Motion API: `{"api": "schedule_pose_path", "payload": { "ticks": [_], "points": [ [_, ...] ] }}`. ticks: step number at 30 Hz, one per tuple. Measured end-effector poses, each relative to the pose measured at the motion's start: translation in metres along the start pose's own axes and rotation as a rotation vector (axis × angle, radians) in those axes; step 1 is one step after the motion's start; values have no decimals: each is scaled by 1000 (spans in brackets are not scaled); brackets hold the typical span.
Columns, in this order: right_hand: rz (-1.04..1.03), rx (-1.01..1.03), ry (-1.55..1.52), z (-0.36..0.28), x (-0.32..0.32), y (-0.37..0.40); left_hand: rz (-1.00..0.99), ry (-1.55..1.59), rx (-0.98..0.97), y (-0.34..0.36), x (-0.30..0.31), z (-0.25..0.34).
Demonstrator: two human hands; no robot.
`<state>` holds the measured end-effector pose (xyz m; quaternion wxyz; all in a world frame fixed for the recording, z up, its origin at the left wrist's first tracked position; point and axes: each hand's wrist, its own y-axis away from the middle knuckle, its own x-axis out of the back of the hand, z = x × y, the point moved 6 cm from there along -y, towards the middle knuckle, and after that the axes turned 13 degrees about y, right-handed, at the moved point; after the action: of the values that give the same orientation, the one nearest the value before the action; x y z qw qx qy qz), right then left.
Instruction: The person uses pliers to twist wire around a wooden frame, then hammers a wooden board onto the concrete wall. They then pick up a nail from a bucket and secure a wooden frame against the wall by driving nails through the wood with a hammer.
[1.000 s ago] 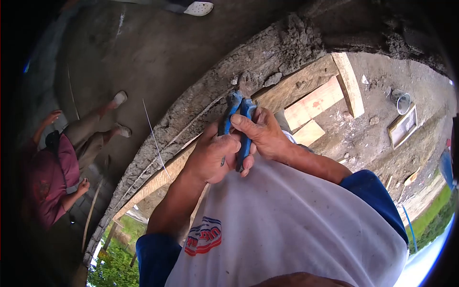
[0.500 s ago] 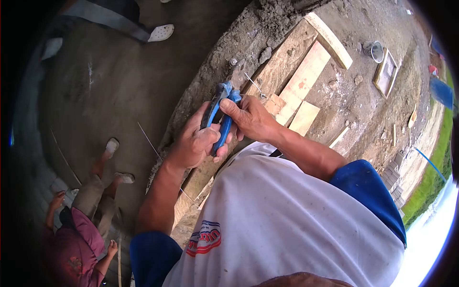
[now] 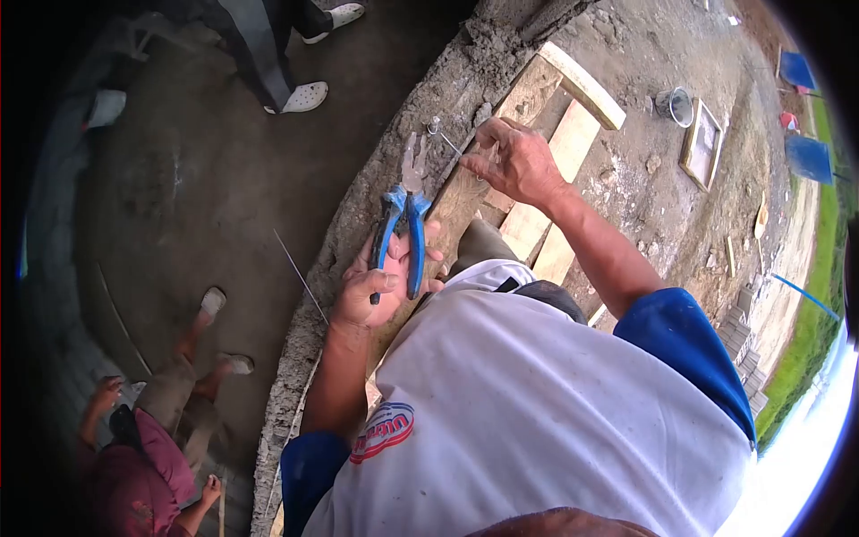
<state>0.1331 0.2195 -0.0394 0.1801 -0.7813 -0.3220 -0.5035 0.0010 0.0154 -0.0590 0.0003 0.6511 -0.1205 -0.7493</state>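
My left hand [image 3: 383, 291] is closed round the blue handles of a pair of pliers [image 3: 394, 237], which stand spread with their worn metal jaws pointing up and away from me. My right hand [image 3: 523, 166] is at the edge of the timber form, thumb and forefinger around the end of a thin metal wire [image 3: 447, 139]. The wire's far end lies by the rough concrete edge. Its grip is partly hidden by the fingers. A wooden board [image 3: 461, 201] runs along the concrete below both hands.
A curved plank [image 3: 582, 85] and loose boards [image 3: 573, 143] lie beyond my right hand. A bucket [image 3: 676, 107] and a wooden frame [image 3: 702, 143] stand on the dirt. To the left, a co-worker in maroon [image 3: 161, 447] and another person's shoe [image 3: 304, 97] are on the lower floor.
My right hand has left the pliers and moved up and right to the wire. My left hand alone now holds the pliers, their handles spread wider. The person at the upper left has stepped.
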Motion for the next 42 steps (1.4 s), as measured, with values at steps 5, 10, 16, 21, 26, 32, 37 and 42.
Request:
{"api": "schedule_pose_path", "payload": {
  "ticks": [5, 10, 16, 21, 26, 32, 37, 42],
  "points": [
    [126, 232, 39, 21, -14, -27, 445, -1400, 162, 24, -23, 43],
    [83, 120, -8, 27, -23, -30, 480, -1798, -95, -7, -38, 7],
    [89, 84, 44, 27, -30, -36, 739, -1937, -264, -28, -30, -43],
    [88, 94, 87, 25, -29, -40, 947, -2136, -227, -46, -42, -57],
    [91, 117, 109, 24, -28, -41, 1092, -2164, -170, -48, -41, -63],
    [64, 124, 86, 23, -26, -40, 970, -761, -148, -33, 0, -45],
    [65, 170, 120, 20, -30, -43, 886, -790, -181, -26, -1, -39],
    [46, 157, 105, 25, -29, -38, 1054, -1299, -251, -8, -41, -48]
  ]
}}
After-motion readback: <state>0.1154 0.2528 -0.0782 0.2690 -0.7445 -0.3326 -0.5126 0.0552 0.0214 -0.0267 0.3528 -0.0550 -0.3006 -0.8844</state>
